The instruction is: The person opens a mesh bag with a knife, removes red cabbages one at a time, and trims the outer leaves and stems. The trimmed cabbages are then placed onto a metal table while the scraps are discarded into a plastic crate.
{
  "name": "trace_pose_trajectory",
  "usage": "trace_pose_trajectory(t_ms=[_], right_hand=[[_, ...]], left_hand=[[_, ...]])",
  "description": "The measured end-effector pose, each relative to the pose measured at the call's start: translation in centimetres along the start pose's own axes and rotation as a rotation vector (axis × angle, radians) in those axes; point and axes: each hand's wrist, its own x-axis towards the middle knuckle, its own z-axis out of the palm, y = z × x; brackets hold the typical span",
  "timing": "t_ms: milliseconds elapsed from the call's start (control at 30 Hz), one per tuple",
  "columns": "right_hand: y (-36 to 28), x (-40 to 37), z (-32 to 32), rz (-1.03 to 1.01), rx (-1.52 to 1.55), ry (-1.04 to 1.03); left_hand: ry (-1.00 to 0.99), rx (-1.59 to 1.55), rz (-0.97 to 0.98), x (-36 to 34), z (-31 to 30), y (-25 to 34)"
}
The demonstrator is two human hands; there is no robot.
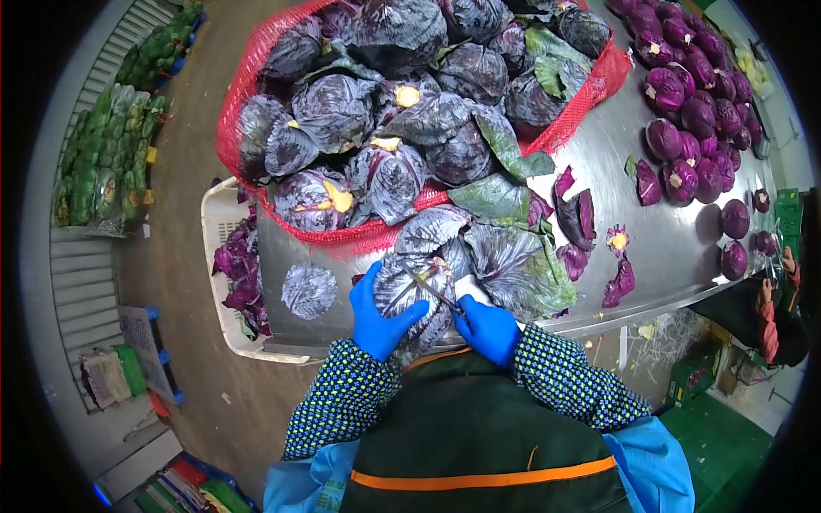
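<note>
A red cabbage (395, 284) with its outer leaves on lies at the table's near edge, in front of my body. My left hand (378, 318), in a blue glove, grips its left side, with the thumb laid across the front. In my right hand (489, 331), also gloved in blue, is a knife (434, 292); its blade lies over the cabbage near the stem end. Loose outer leaves (513, 265) spread just behind and to the right. A single leaf (309, 291) rests left of my left hand.
A red mesh bag (231, 111) full of untrimmed cabbages fills the table's far side. Peeled purple cabbages (680, 179) are grouped at the right on the metal table (616, 154). A white crate (224, 299) holds trimmed leaves at left. Another person's hands (764, 291) show far right.
</note>
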Motion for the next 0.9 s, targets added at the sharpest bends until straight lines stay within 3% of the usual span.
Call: trace_pose_trajectory(t_ms=[167, 233, 267, 300, 333, 367, 400, 433, 467, 500, 567, 600, 633, 667, 700, 733, 767, 867, 900], right_hand=[[-0.8, 1.0, 0.3, 0.128, -0.022, -0.036], [0.5, 1.4, 1.8, 0.229, 0.008, 0.043], [1.6, 1.8, 2.5, 0.168, 0.039, 0.101], [3.8, 3.1, 4.4, 0.285, -0.040, 0.002], [5.1, 2.8, 5.1, 0.293, -0.034, -0.065], [6.1, 4.0, 4.3, 0.267, -0.056, -0.106], [6.4, 3.9, 4.9, 0.075, 0.086, 0.126], [8.0, 3.8, 6.7, -0.014, 0.489, 0.204], [5.0, 3.1, 3.9, 0.159, 0.779, 0.095], [0.5, 2.5, -1.3, 0.337, 1.063, -0.002], [-1.9, 0.9, -6.4, 0.266, 1.047, 0.088], [-1.4, 0.6, -7.6, 0.168, 0.975, 0.166], [-1.7, 0.3, -8.9, 0.255, 1.004, 0.259], [-1.4, 0.5, -9.7, 0.126, 0.817, 0.422], [-1.1, 0.5, -10.4, -0.009, 0.627, 0.576], [-0.6, 0.2, -10.4, -0.036, 0.629, 0.578], [-1.4, -0.4, -10.4, 0.070, 0.648, 0.512], [1.1, -0.4, -5.8, -0.060, 0.422, 0.472], [1.4, -1.2, -5.3, 0.105, 0.387, 0.449]], left_hand=[[0.008, -0.017, -0.027, 1.5, -0.2, 0.1], [0.013, 0.079, 0.022, 1.5, -0.1, 0.6], [0.018, 0.085, 0.027, 2.0, -0.1, 0.5], [0.004, 0.099, 0.028, 2.4, -0.2, 0.2], [-0.101, 0.010, -0.011, 3.0, -1.1, 0.1], [-0.063, 0.000, 0.024, 4.1, -1.7, -0.1], [-0.158, -0.367, 0.002, 4.5, -2.1, -0.9], [-0.280, -0.725, -0.050, 3.5, -2.2, -2.2], [-0.238, -0.910, -0.173, 2.5, -1.1, -2.6], [-0.226, -1.020, -0.167, 1.6, -0.6, -2.1], [-0.269, -0.866, -0.210, 1.4, -1.0, -5.5], [-0.271, -0.749, -0.156, 1.5, -2.6, -3.2], [-0.264, -0.628, -0.097, 2.3, -4.5, -0.4], [-0.012, -0.293, 0.277, 3.1, -4.8, -0.1], [0.278, 0.490, 0.534, 3.0, -5.9, 1.9], [0.167, 0.547, 0.672, 2.5, -5.3, 3.8], [0.050, 0.605, 0.809, 1.8, -3.5, 5.6], [-0.287, 0.528, 0.506, -0.5, 3.0, 6.1], [-0.284, 0.536, 0.507, 0.0, 3.0, 4.5]])
